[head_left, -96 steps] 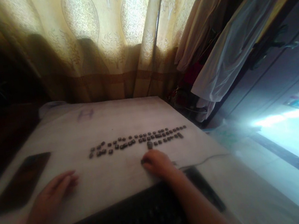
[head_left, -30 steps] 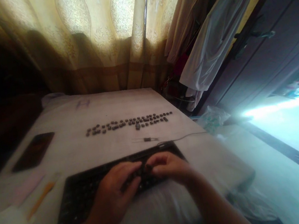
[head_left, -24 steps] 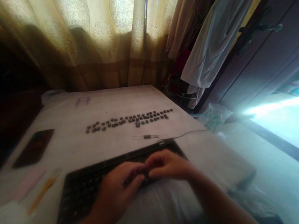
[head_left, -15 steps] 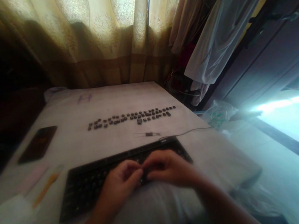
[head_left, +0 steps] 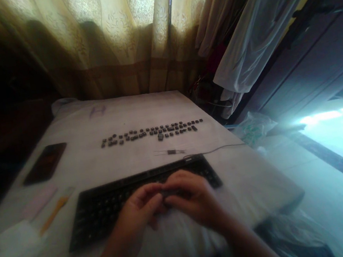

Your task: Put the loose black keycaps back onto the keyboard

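Note:
A black keyboard [head_left: 102, 207] lies at a slant near the front of the table, with rows of keys on its left part. Over its lower edge, my left hand [head_left: 142, 206] and my right hand [head_left: 191, 194] meet fingertip to fingertip. Both are closed in a pinch. Between thumb and fingers there seems to be something small and dark, but blur and the fingers hide what it is. Behind the keyboard, several loose black keycaps [head_left: 160, 137] lie in uneven rows. A dark keycap puller with thin wires [head_left: 171, 151] rests between those rows and the keyboard.
At the left lie a dark phone [head_left: 45, 163], a pink block [head_left: 41, 200], an orange-handled brush [head_left: 53, 214] and a crumpled white cloth [head_left: 17, 243]. The keyboard's cable [head_left: 222, 148] runs over the table's right edge. A curtain [head_left: 120, 46] hangs behind.
Both hands stay together over the keyboard's lower edge. Their fingers have shifted slightly, with the right fingers now curled over more. The keyboard and loose keycaps keep their places; the view has tilted a little.

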The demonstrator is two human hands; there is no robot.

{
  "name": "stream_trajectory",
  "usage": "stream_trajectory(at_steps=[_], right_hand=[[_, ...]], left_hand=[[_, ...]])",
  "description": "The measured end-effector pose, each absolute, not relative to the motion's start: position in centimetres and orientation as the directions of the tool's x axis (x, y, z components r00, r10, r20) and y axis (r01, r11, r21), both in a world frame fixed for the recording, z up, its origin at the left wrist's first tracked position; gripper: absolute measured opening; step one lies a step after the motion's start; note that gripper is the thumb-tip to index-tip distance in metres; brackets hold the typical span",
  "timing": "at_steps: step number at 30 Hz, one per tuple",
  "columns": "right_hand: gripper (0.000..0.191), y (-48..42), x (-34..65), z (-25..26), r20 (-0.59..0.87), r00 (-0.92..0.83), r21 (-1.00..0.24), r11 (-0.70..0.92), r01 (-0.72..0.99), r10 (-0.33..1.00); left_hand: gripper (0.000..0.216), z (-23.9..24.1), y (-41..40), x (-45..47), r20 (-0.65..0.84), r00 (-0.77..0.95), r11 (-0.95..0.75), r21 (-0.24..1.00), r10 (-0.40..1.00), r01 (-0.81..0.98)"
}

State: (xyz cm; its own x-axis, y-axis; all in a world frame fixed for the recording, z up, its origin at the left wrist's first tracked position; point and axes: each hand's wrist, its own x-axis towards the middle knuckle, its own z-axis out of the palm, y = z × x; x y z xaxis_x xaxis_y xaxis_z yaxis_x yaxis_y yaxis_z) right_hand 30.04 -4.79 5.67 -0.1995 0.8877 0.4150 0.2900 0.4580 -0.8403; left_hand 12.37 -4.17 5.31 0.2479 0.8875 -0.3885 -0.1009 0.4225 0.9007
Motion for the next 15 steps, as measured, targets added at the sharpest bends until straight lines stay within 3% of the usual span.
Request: stream_trajectory(at_steps=[8,11,15], right_hand=[[0.026,-4.3,31.2,6.2,0.351,-0.379,-0.795,0.487,0.362,0.856],[0.024,-4.5,30.7,5.7,0.331,-0.257,-0.831,0.409,0.377,0.908],[0.005,-5.1,29.9,4.9,0.328,-0.096,-0.839,0.336,0.428,0.94]], left_hand=[[0.043,4.9,-4.0,11.6,-0.423,0.297,0.451,0.892,0.856,-0.03],[0.043,4.7,-3.9,11.7,-0.452,0.277,0.49,0.867,0.848,-0.087],[0.046,4.4,-4.0,12.0,-0.501,0.239,0.542,0.826,0.832,-0.155]])
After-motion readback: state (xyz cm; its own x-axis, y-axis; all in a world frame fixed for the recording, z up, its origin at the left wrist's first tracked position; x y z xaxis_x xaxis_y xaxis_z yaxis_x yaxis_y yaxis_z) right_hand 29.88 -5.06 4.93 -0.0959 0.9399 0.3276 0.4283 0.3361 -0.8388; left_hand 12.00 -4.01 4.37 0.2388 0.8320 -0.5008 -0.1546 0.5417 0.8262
